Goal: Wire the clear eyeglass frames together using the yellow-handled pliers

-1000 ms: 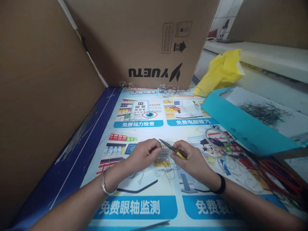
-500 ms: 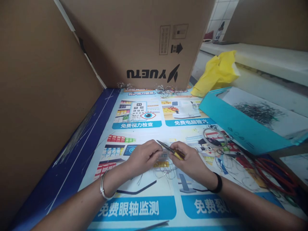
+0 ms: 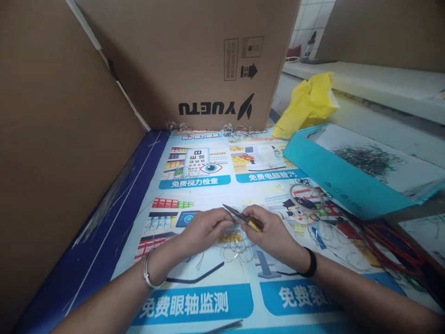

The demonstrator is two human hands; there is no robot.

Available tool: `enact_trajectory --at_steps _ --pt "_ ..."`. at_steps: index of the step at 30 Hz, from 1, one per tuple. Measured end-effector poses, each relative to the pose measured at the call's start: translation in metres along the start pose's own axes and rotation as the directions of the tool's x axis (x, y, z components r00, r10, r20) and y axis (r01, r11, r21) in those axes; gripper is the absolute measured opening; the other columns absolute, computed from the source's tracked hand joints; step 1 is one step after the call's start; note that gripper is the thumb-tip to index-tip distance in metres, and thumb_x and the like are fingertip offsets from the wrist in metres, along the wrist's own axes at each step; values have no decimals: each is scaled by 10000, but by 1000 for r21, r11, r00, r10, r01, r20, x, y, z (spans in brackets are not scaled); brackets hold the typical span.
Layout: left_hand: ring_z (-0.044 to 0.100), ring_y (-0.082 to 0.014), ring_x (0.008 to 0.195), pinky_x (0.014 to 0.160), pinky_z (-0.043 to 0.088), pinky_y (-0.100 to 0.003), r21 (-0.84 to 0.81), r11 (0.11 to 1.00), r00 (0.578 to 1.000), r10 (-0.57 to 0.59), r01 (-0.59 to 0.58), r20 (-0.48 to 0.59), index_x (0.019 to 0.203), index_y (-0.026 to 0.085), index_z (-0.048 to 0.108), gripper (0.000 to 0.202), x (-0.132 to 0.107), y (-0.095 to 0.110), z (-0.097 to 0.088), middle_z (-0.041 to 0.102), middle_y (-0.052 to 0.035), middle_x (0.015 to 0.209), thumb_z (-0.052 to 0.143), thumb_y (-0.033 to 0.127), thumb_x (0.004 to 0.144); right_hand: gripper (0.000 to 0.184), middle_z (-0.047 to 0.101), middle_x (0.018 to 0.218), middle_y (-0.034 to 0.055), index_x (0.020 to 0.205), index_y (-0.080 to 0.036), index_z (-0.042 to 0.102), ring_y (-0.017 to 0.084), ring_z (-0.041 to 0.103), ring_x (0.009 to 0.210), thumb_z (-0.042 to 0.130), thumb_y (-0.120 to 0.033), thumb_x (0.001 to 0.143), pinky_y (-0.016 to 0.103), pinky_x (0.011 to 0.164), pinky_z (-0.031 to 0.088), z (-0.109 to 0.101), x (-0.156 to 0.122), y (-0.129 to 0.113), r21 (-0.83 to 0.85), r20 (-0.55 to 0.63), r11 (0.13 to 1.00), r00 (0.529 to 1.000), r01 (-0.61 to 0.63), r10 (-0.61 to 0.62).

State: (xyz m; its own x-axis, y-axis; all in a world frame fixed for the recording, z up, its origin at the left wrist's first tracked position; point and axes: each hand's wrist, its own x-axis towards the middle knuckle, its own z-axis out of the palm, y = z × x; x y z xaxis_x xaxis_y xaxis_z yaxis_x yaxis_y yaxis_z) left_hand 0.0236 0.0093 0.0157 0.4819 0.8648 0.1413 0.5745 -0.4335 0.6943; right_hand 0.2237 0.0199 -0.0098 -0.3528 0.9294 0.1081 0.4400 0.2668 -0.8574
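Observation:
My right hand [image 3: 273, 234] is closed around a pair of pliers [image 3: 233, 212] with a yellow handle and dark, pointed jaws. The jaws slant up and left, reaching close to the fingers of my left hand [image 3: 208, 229]. Thumb and fingertips of that left hand are pinched together; whatever is between them is too small to make out. Thin, loose wire [image 3: 236, 250] lies in loops on the printed sheet [image 3: 194, 197] just below both hands.
A teal box [image 3: 347, 195] at the right holds a heap of thin wires [image 3: 368, 160]. Behind it lies a yellow bag [image 3: 304, 106]. Cardboard [image 3: 194, 60] walls the back and left. Red cord [image 3: 392, 248], a wire coil [image 3: 308, 197] and wire scraps [image 3: 232, 132] lie about.
The whole view has shifted slightly. Both hands stay close together, with the pliers still in the right hand and their tip near the left fingers.

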Motion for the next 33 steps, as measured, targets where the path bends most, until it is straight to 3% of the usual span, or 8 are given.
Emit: enact_trajectory --at_steps 19,33 --pt "636 -180 604 548 442 -267 307 944 977 -59 122 -207 882 169 517 111 -4 -4 21 681 -50 710 419 217 863 163 618 747 -14 895 -212 563 129 561 650 533 -170 741 236 607 442 3 -4 -5 -45 21 997 998 67 -66" --pt "665 -213 645 556 464 -291 497 861 990 -45 107 -135 906 152 545 119 -2 -3 20 700 -77 806 441 194 868 170 614 764 -17 896 -215 560 130 565 672 535 -158 738 241 628 445 4 -4 -3 -28 19 995 996 93 -93"
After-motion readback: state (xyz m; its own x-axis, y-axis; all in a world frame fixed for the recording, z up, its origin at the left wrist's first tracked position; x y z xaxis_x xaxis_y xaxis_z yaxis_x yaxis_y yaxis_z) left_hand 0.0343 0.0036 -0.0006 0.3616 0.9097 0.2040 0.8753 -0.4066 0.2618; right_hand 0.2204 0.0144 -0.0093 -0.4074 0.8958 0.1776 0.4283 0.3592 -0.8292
